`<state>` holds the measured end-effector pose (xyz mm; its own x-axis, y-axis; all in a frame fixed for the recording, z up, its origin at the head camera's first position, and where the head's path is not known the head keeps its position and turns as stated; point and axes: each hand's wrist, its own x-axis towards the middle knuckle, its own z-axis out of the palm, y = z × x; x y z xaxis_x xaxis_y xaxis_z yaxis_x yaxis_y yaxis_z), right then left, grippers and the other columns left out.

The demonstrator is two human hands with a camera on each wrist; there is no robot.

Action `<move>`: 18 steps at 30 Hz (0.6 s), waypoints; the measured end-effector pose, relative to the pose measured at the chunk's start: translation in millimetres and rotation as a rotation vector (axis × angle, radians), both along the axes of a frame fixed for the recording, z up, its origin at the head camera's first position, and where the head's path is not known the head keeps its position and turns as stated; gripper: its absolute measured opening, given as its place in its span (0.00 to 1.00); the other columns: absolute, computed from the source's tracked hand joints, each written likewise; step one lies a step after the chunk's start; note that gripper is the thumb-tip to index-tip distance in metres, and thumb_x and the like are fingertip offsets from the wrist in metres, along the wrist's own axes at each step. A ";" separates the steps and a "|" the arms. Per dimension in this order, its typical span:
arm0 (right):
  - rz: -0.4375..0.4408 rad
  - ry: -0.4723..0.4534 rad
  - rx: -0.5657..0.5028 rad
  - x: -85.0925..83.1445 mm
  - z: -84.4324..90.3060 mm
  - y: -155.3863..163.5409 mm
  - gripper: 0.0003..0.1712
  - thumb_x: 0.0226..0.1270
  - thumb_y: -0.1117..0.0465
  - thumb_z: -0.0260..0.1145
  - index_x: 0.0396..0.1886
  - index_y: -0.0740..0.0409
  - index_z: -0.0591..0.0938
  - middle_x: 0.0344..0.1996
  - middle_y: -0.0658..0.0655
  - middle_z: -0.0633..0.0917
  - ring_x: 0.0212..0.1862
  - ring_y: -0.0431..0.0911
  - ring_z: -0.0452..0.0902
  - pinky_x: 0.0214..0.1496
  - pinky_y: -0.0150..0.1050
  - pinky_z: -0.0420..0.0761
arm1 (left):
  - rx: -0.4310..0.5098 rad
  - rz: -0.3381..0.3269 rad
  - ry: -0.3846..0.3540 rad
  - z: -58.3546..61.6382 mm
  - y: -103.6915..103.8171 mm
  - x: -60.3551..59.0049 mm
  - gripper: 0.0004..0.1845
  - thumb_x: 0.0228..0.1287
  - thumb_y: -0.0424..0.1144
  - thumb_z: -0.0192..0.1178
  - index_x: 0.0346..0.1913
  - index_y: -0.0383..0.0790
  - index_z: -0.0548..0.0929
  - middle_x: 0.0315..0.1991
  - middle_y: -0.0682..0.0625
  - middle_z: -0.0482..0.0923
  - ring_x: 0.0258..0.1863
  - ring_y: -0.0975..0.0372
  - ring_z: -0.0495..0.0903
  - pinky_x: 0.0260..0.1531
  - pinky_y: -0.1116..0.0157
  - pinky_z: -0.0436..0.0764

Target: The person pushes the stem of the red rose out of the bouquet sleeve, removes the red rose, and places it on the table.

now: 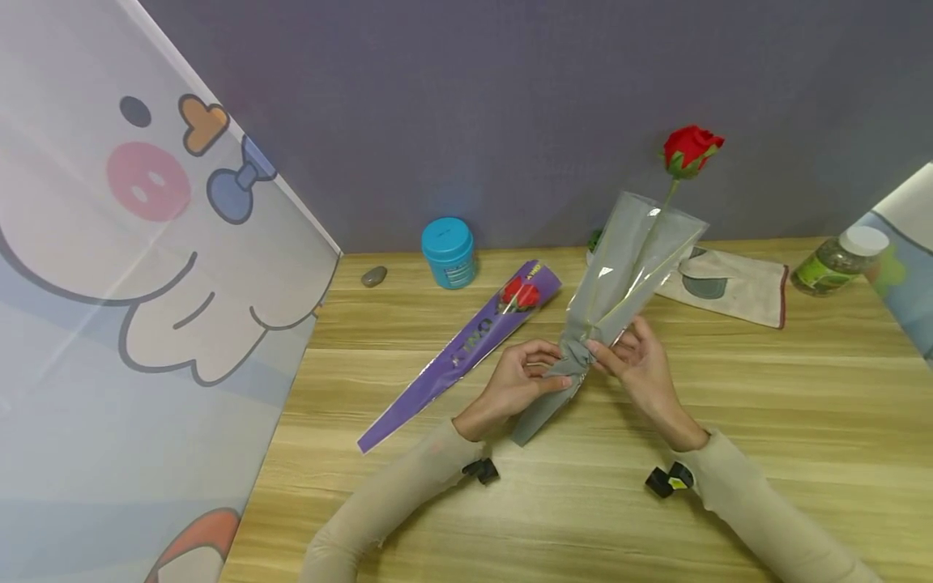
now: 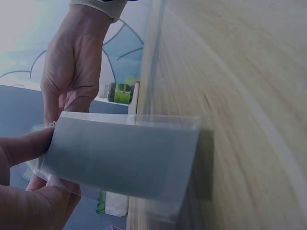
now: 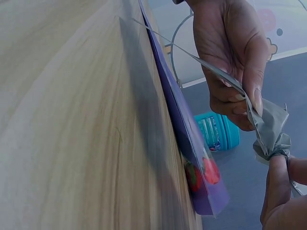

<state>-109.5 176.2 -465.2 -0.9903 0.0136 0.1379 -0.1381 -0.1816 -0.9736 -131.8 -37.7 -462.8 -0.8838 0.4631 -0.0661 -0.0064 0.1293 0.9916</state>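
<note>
Both hands hold a grey flower sleeve [image 1: 539,413] with a clear front, raised a little over the table. A red rose [image 1: 691,151] on a green stem rises out of its wide top. My left hand [image 1: 513,379] pinches the sleeve below a crumpled, gathered waist, thumb in front and fingers behind. At the gather itself my right hand [image 1: 641,368] grips with thumb and fingers. In the right wrist view the bunched grey wrap [image 3: 271,127] is squeezed between the two hands. The sleeve's flat lower end [image 2: 120,148] points toward the table in the left wrist view.
Left of the hands lies a purple sleeve [image 1: 430,380] with a red rose inside. Along the back stand a blue tub [image 1: 448,253] and a grey stone [image 1: 374,276]. A beige cloth glove [image 1: 743,287] and a white-lidded jar [image 1: 838,259] sit at the right.
</note>
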 end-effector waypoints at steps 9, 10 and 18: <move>0.001 0.003 0.018 1.4 -2.4 2.3 0.30 0.71 0.77 0.65 0.68 0.57 0.70 0.48 0.40 0.91 0.44 0.35 0.89 0.42 0.33 0.89 | 0.009 -0.014 -0.005 -1.4 0.8 -1.3 0.17 0.61 0.29 0.73 0.53 0.32 0.84 0.49 0.37 0.87 0.41 0.70 0.83 0.45 0.72 0.83; 0.001 0.007 0.017 1.7 -2.7 2.6 0.30 0.70 0.77 0.65 0.68 0.57 0.71 0.48 0.40 0.91 0.44 0.35 0.89 0.42 0.33 0.89 | 0.008 -0.024 -0.006 -1.2 0.1 -1.2 0.17 0.61 0.29 0.73 0.53 0.33 0.84 0.49 0.37 0.87 0.41 0.70 0.83 0.44 0.71 0.84; -0.036 0.050 -0.026 3.6 -1.3 10.3 0.26 0.70 0.78 0.64 0.63 0.57 0.73 0.43 0.44 0.92 0.41 0.36 0.90 0.40 0.32 0.89 | -0.027 -0.115 -0.055 0.9 -5.0 -1.9 0.22 0.61 0.30 0.73 0.58 0.35 0.82 0.48 0.46 0.84 0.38 0.68 0.84 0.41 0.71 0.84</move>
<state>-105.9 186.5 -466.5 -0.9811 0.0529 0.1862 -0.1932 -0.2012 -0.9603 -133.7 -42.7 -462.0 -0.8194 0.5590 -0.1269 -0.0444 0.1588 0.9863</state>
